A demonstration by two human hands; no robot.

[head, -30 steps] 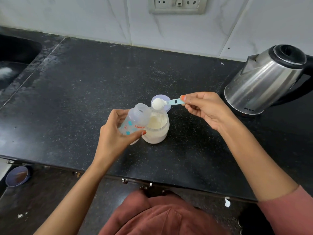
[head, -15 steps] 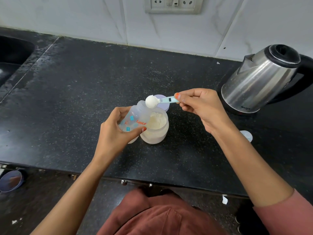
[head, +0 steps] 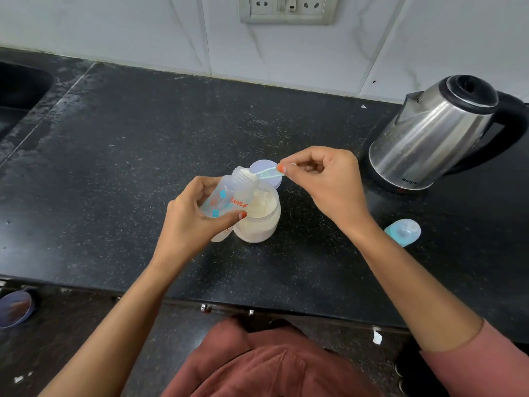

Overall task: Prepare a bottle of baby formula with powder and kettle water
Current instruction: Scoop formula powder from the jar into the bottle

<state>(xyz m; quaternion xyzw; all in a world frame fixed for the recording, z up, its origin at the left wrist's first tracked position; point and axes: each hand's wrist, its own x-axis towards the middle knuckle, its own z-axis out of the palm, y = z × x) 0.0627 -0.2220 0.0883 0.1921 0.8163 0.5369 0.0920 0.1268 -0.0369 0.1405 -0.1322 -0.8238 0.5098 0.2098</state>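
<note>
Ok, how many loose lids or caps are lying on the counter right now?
2. A pale round lid lies behind the powder jar, partly hidden by the scoop; a blue bottle cap lies right of the right forearm.

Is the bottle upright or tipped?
Tipped. The left hand holds the bottle slanted, neck leaning over the powder jar, scoop at its mouth.

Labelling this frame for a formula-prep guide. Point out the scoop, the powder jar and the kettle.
scoop (head: pixel 264 173): head view, on its pale blue handle.
powder jar (head: pixel 264 224): head view, on the side wall below the rim.
kettle (head: pixel 423 138): head view, on the steel body.
</note>
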